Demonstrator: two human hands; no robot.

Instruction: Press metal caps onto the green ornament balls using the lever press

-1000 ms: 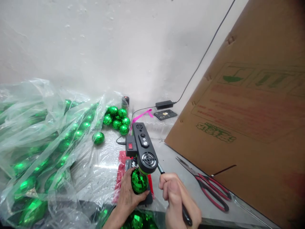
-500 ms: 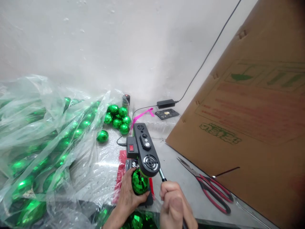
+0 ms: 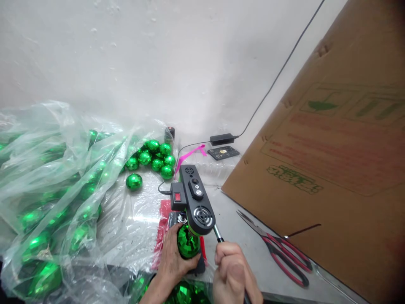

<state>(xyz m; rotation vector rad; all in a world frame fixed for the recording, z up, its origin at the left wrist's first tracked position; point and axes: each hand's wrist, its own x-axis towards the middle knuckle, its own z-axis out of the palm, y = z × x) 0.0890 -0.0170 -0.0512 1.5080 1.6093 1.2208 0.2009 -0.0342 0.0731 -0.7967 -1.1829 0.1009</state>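
Note:
My left hand is closed around a shiny green mirror-faceted ball. It holds the ball beneath the front end of a small black machine that looks like a bench drill press, with a red switch on its side. My right hand is wrapped round the machine's lever handle, a metal rod with a black grip. Whatever touches the top of the ball is hidden under the machine's head. Red sheet material lies under the machine's base.
Several green balls lie at the left, many under a clear plastic bag. Scissors rest beside a large cardboard box on the right. Behind are a power adapter, a phone-like black slab and pink ribbon.
The view has shifted slightly. The plastic bag has moved a little left, showing more green balls near the pile. Both hands keep their grips.

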